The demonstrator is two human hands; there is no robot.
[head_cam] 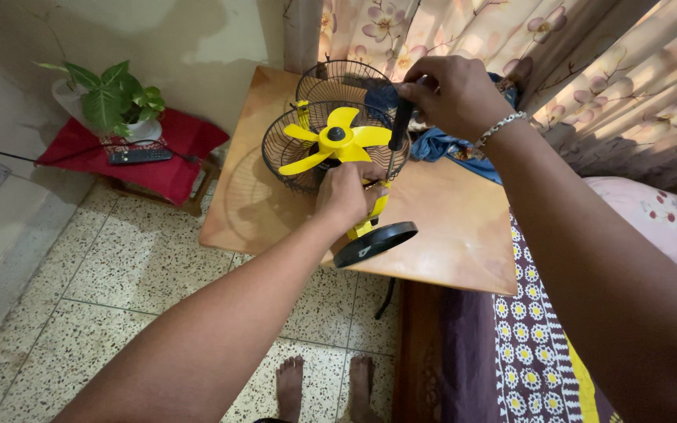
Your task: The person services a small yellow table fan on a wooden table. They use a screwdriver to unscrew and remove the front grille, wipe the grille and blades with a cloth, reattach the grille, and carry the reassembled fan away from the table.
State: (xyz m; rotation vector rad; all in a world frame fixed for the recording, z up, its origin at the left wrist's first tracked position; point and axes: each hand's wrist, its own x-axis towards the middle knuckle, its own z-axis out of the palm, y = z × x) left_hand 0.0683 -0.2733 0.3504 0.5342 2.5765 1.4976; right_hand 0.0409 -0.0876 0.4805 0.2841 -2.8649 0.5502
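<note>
**A:** What is nearest to us?

**B:** Two bare feet (323, 385) on the speckled floor (119, 282). On the right is a bed (542, 345) with a patterned cover.

**A:** What does the left hand (345, 196) do?

**B:** It is closed around the neck of a small yellow fan (337, 141). The fan is tipped up over the near edge of the wooden tabletop (448, 227). Its round black base (375, 244) sticks out toward us, off the edge.

**A:** And the right hand (452, 94)?

**B:** It is a bit farther off, above the fan. Its fingers are closed on a black screwdriver (401, 124) that points down at the fan's black wire cage (291, 153).

**A:** Is anything behind the fan?

**B:** Yes, another round wire guard (338, 80), farther back on the tabletop. A blue cloth (448, 147) lies just right of it.

**A:** And far away?

**B:** On the left, a green plant (111, 98) and a remote (139, 156) sit on a red cloth (174, 157). A flowered curtain (589, 63) hangs far right.
</note>
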